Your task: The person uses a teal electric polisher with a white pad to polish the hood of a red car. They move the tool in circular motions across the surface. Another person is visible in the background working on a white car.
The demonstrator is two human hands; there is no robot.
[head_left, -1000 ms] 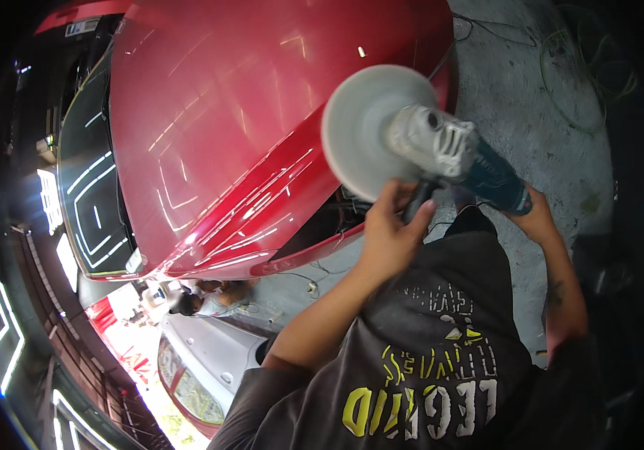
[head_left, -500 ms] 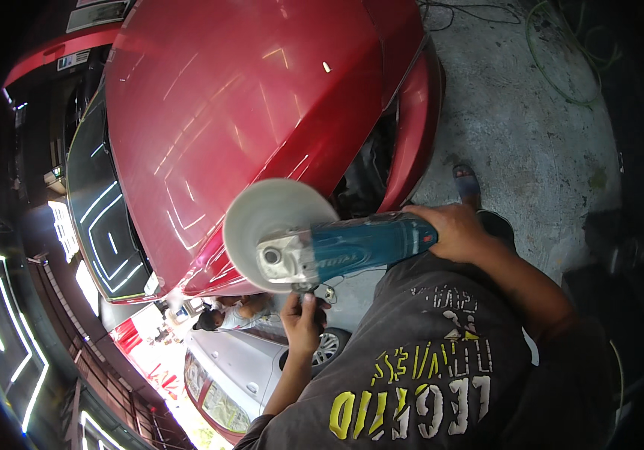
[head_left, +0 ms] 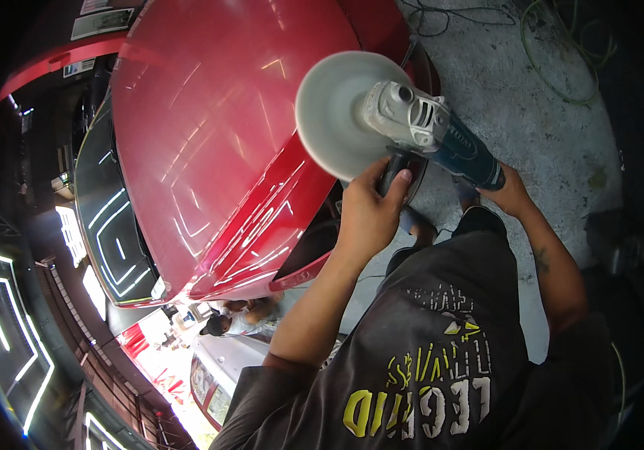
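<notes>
A teal rotary polisher point(head_left: 466, 150) with a silver-grey head is held up in both my hands. Its wide, pale round pad point(head_left: 329, 112) hangs over the front edge of a red car hood point(head_left: 224, 97); I cannot tell whether pad and paint touch. My left hand point(head_left: 371, 214) is closed around the black side handle point(head_left: 395, 174), just below the pad. The rear end of the body sits in my right hand point(head_left: 511, 192), whose fingers are partly hidden behind it.
The car's dark windshield point(head_left: 117, 225) lies beyond the hood on the left. Another person point(head_left: 236, 319) is near a silver car point(head_left: 221, 360). Green hose point(head_left: 540, 75) and a dark cable point(head_left: 449, 11) lie on the grey concrete floor point(head_left: 555, 172).
The polisher has moved up and to the right, and its rear end has swung toward the right. My left hand has risen with it, from beneath the tool's head to beside the pad.
</notes>
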